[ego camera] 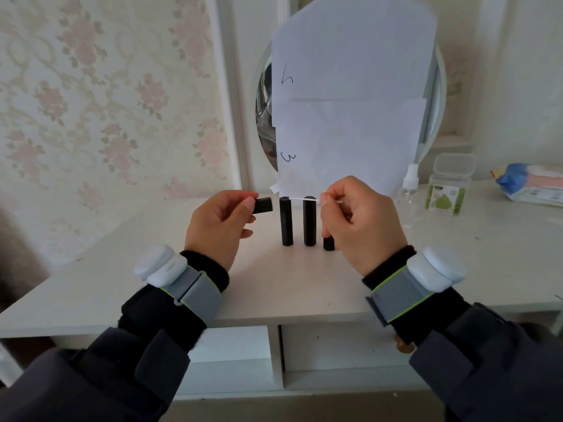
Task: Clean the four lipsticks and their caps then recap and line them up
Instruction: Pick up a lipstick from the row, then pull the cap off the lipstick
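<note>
A smooth white table (304, 284) with a matte top spans the scene, two flat-fronted drawers under its near edge. At its far side stands a round mirror (435, 95) in a thin pale rim, most of its glass covered by creased white paper (350, 86) bearing two handwritten marks along the left edge. On the far right lie a soft blue-and-pink packet (530, 184), a clear boxy plastic tub (447, 187) with a green label, and a small clear spray bottle (408, 190) with a white nozzle. Near the middle of the table two tall, black, square-sided lipsticks stand upright side by side, a left lipstick (286, 222) and a right lipstick (309, 222), both capped and slightly apart; a shorter black base (328, 242) stands just right of them (its top is hidden behind the right hand). The left hand (217, 223) is raised left of the row, thumb and fingers pinching a short, glossy black cap (263, 205) held level, its free end pointing right toward the lipsticks. The right hand (359, 220) is raised right of the row, fingers curled in, thumb and forefinger pinching a thin white swab (304, 199); the stick runs level to the left from the fingertips, passing across the tops of the two tall lipsticks, its tip well short of the cap.
</note>
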Action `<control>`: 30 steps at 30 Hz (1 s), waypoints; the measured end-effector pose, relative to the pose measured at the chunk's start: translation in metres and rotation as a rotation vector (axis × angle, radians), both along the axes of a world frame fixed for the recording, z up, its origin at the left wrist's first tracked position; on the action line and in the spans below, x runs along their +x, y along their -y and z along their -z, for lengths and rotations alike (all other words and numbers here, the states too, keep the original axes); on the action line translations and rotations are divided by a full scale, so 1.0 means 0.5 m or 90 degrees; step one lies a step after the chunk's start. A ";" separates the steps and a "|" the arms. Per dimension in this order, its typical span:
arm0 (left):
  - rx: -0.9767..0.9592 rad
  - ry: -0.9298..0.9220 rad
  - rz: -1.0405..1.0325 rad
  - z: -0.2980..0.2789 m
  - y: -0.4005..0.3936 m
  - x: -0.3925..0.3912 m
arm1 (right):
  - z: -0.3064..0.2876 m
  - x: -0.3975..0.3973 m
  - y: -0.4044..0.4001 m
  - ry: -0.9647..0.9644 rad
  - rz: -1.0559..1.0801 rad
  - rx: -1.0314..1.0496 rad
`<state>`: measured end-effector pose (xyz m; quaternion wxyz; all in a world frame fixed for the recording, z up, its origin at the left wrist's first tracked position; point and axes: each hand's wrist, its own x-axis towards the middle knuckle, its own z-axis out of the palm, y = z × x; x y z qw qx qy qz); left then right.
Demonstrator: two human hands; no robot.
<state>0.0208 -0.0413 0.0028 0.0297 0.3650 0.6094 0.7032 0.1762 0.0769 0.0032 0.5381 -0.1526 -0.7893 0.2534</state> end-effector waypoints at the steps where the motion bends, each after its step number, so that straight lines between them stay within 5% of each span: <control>1: 0.000 -0.003 -0.038 0.001 -0.001 -0.004 | 0.000 0.001 0.000 -0.005 0.000 -0.004; 10: -0.148 -0.056 -0.218 0.017 -0.015 -0.034 | -0.001 0.003 0.000 -0.026 -0.004 -0.034; 24: -0.357 -0.236 -0.170 0.027 -0.050 -0.036 | -0.009 0.019 -0.012 -0.199 0.094 0.024; 30: -0.354 -0.242 -0.176 0.034 -0.058 -0.044 | -0.010 0.013 -0.021 -0.247 0.151 0.047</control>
